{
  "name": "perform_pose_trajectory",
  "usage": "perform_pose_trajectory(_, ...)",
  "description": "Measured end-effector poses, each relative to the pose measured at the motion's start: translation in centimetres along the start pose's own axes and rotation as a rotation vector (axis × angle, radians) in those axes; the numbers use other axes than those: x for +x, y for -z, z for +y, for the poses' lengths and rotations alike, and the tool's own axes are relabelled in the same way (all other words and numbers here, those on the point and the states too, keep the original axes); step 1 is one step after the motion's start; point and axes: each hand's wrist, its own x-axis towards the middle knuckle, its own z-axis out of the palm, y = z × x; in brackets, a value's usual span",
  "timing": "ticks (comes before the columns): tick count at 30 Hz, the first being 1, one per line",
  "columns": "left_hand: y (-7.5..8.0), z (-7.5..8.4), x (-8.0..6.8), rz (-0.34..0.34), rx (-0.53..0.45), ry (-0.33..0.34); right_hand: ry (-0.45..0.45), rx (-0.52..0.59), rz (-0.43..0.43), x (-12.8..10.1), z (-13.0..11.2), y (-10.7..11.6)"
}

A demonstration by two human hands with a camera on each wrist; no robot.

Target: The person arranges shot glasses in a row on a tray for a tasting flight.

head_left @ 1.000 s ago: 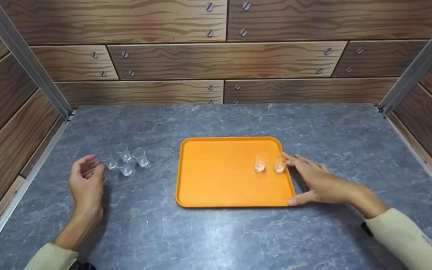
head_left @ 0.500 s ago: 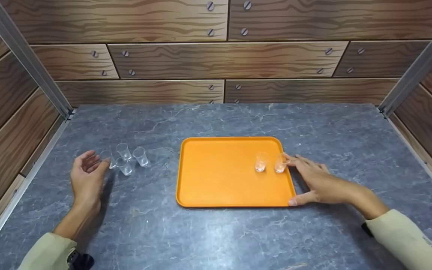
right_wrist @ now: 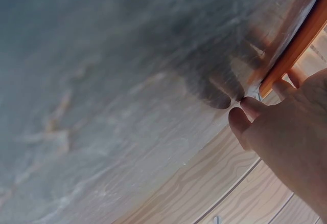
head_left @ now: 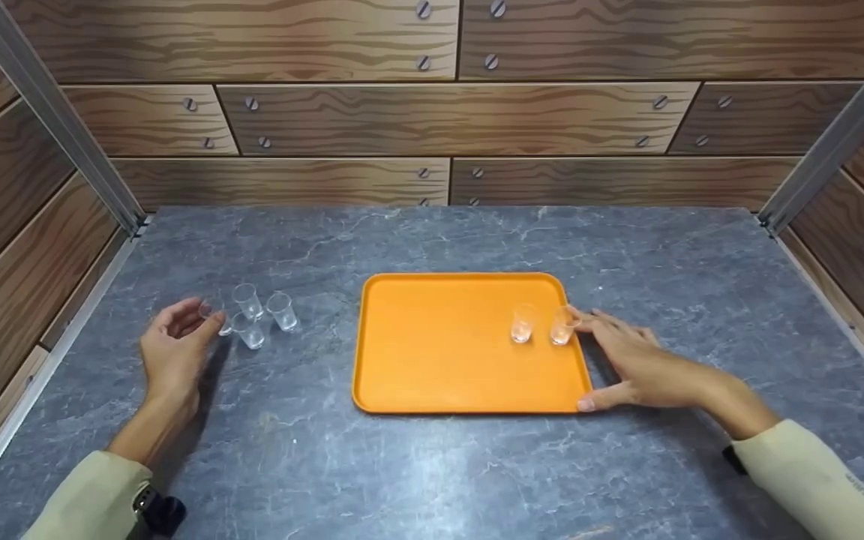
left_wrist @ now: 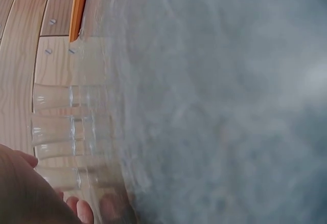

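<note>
An orange tray (head_left: 439, 375) lies mid-table with two small clear glasses (head_left: 523, 324) upright near its right side. My right hand (head_left: 627, 360) lies flat beside the tray's right rim, its thumb at the front right corner and its fingertips by the rightmost glass (head_left: 563, 326). In the right wrist view the right hand (right_wrist: 286, 132) shows fingers touching the tray rim (right_wrist: 296, 50). Several more clear glasses (head_left: 250, 315) stand in a cluster left of the tray. My left hand (head_left: 177, 337) has curved fingers right at the nearest one (head_left: 216, 319), with no clear grip. The left wrist view shows the glasses (left_wrist: 56, 96) in a row.
The grey stone table (head_left: 432, 465) is closed in by wood-pattern walls (head_left: 432, 112) at the back and both sides, with metal posts (head_left: 49, 120) at the back corners. The tray edge (left_wrist: 79, 9) shows beyond the glasses in the left wrist view.
My left hand has moved forward and to the right, bringing its fingers up to the nearest glass of the cluster. The right hand, the tray and its two glasses have stayed put.
</note>
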Motion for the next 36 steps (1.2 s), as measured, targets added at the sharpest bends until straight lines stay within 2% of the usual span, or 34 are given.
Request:
perform_pose_trajectory(9,0.19,-0.24,0.07,0.008,0.037,0.026,-0.021,-0.001,-0.020,0.12,-0.10,0.06)
perform_pose_trajectory(15,0.02,-0.26,0.22,0.027,0.060,0.004,-0.020,-0.005,-0.015,0.08,-0.10,0.13)
perform_pose_trajectory(22,-0.08,-0.15,0.21,0.054,0.085,0.008,-0.005,-0.028,0.000,-0.02,-0.12,-0.04)
perform_pose_trajectory(32,0.22,0.00,0.11,0.075,0.023,-0.007,0.014,0.006,0.007,-0.11,-0.16,0.02)
perform_pose_trajectory(36,0.45,0.15,-0.09,0.080,0.028,-0.027,0.005,0.002,-0.002,-0.03,-0.13,0.07)
